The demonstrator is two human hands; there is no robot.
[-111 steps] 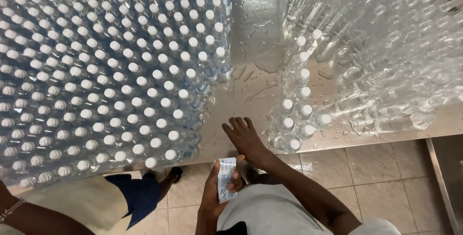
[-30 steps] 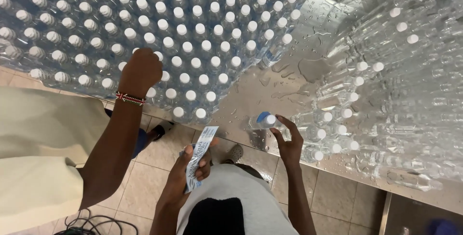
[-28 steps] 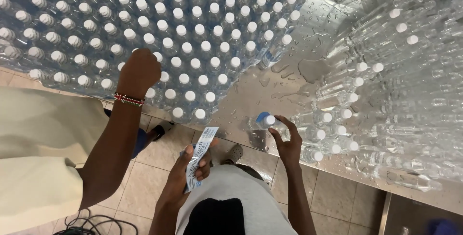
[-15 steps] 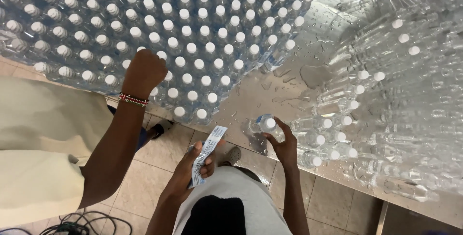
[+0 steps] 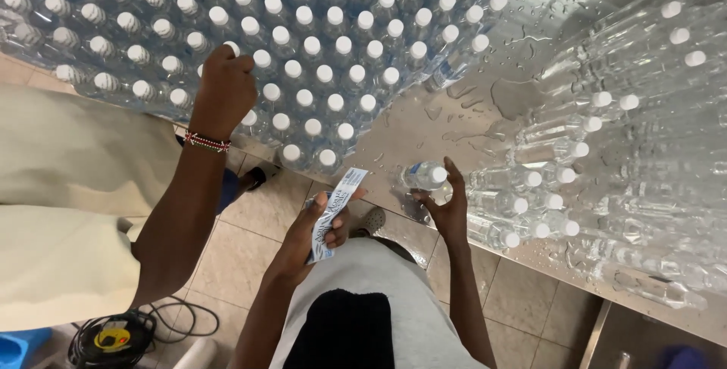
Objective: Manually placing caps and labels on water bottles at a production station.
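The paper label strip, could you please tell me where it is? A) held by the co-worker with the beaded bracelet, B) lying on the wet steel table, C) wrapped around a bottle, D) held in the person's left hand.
D: the label strip is pinched in the left hand over the tiled floor, while the right hand touches a bottle on the table.

Light: bright, even, from overhead.
Glare: white sheen on the wet metal table (image 5: 424,123), strongest right of the standing bottles (image 5: 318,43).
Shadows: soft, under the table edge.
Focus: sharp mid-frame; clear bottles right of the table's bare patch smear together.
Edges: wide-angle bending.
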